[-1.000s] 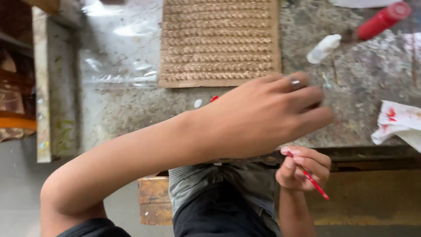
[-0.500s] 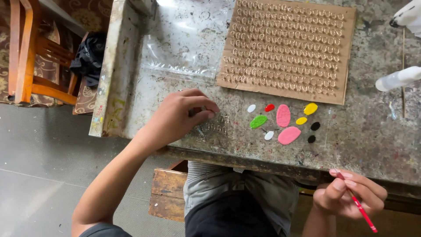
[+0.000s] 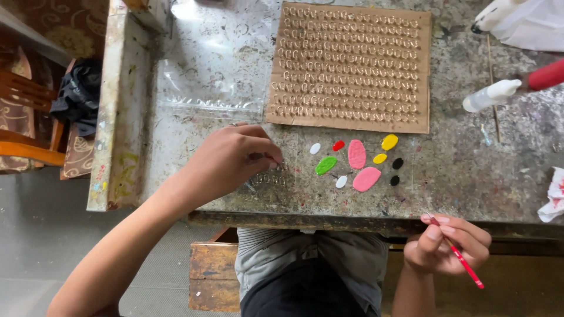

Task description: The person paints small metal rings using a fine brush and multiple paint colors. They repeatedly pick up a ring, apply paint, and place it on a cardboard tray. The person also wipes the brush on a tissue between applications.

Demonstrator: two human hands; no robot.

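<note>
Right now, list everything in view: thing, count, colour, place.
cardboard sheet: one, brown, covered in rows of small pale loops, far middle of the worktable.
plastic bag: one, clear, left of the cardboard sheet.
paint dabs: about ten, pink, green, yellow, red, white and black, in front of the cardboard sheet.
small loops: a short row, pale, at the left hand's fingertips.
squeeze bottle: one, white nozzle, red body, lying at the right.
stained cloth: one, white with red marks, right edge.
worktable: one, grey, speckled.
wooden chair: one, orange-brown, far left.
left hand: pinching at the small loops.
right hand: below the table edge, holding a red brush.
</note>
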